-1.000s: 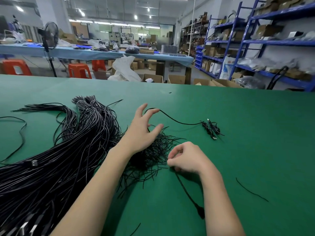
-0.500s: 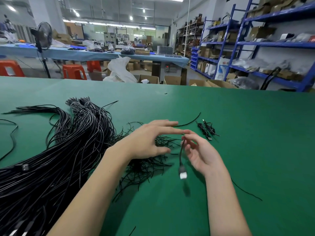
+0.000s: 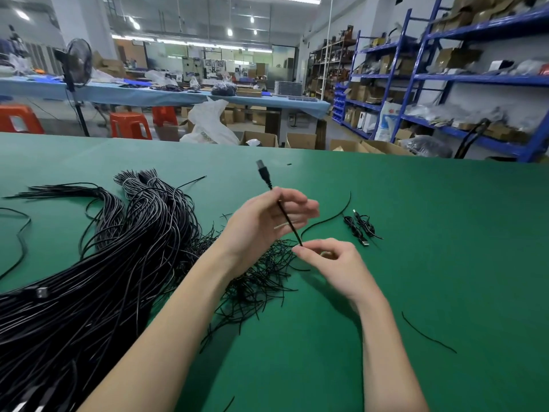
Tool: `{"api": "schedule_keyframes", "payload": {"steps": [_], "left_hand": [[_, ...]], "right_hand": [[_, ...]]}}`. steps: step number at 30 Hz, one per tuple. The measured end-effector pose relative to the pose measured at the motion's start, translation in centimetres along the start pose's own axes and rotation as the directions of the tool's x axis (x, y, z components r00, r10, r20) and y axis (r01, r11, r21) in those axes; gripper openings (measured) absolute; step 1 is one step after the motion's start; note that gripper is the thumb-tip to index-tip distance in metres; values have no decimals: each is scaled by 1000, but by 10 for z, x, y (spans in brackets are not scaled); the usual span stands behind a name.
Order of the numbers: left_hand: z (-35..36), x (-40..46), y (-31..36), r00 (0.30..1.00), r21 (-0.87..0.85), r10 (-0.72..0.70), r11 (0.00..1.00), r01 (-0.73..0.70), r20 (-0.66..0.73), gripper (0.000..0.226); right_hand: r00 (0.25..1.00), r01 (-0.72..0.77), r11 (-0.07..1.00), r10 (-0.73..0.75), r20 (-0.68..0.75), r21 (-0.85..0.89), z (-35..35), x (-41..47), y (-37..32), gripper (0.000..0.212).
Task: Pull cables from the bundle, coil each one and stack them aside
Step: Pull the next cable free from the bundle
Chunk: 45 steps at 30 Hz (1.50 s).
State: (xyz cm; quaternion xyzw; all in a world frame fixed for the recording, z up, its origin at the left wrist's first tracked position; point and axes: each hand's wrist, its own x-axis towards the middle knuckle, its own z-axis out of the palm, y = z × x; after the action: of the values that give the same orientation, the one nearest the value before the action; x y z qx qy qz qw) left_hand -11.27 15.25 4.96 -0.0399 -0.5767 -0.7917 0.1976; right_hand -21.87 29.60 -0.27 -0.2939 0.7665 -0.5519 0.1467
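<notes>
Black cable (image 3: pixel 286 222) pinched between left hand (image 3: pixel 261 226) and right hand (image 3: pixel 332 258), plug end up toward 12 o'clock, bundle (image 3: pixel 98 263) lying at 9 o'clock; coiling step just starting, likely needing loops wound before stacking by coiled cables (image 3: pixel 361 226) at 2 o'clock.

Black cable (image 3: pixel 284 215) held tilted, plug up, beside big bundle (image 3: pixel 98 263), 2 coiled cables (image 3: pixel 359 226) right
</notes>
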Motion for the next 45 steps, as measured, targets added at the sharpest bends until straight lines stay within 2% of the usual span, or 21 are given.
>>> {"api": "schedule_keyframes", "payload": {"steps": [2,6,11,14,17,19,22,24,26,29,32,34,38,41,45], "left_hand": [[-3,1,5,997,-112,-20,994,12,-70,40],[-9,3,14,974,-303,-97,953,31,-203,47],[-11,4,15,955,-297,-153,952,73,-256,44],[-12,3,18,963,-316,-175,943,104,-205,56],[-17,1,22,980,-344,-193,925,164,-52,63],[-21,-2,24,983,-340,-177,923,182,45,60],[-23,-5,27,980,-361,-126,916,174,151,55],[-20,-5,27,984,-383,-98,912,149,151,51],[-15,-3,26,992,-411,-90,904,116,83,46],[-12,-3,26,995,-453,-91,889,66,-33,39],[-13,-4,30,989,-454,-118,889,64,-90,40],[-13,-3,31,983,-434,-147,897,84,-114,48],[-7,-1,27,970,-264,-181,955,134,-161,55],[-1,-1,19,974,-202,-174,969,143,-147,55],[4,-1,15,977,-262,-165,957,127,-132,55]], "right_hand": [[998,65,998,-65,22,-27,4,1,-2,22],[965,123,992,-127,228,32,9,-1,-7,38],[939,162,986,-163,302,30,16,-3,-15,42],[931,168,985,-174,322,47,18,-2,-18,40],[932,164,986,-160,324,13,18,-1,-14,36],[939,163,986,-146,312,-29,16,-2,-10,37],[937,132,991,-134,324,28,10,-4,-5,46],[924,90,989,-128,359,121,8,-6,-4,51],[902,23,974,-116,415,223,11,-8,-5,56],[893,-8,979,-85,443,203,15,-10,-10,68],[904,33,981,-111,414,191,16,-12,-11,62],[897,60,988,-115,427,140,15,-13,-13,56],[894,123,992,-100,438,-24,15,-13,-18,39],[920,170,985,-173,351,40,17,-12,-28,40],[914,211,977,-211,347,39,19,-11,-33,41]]}}
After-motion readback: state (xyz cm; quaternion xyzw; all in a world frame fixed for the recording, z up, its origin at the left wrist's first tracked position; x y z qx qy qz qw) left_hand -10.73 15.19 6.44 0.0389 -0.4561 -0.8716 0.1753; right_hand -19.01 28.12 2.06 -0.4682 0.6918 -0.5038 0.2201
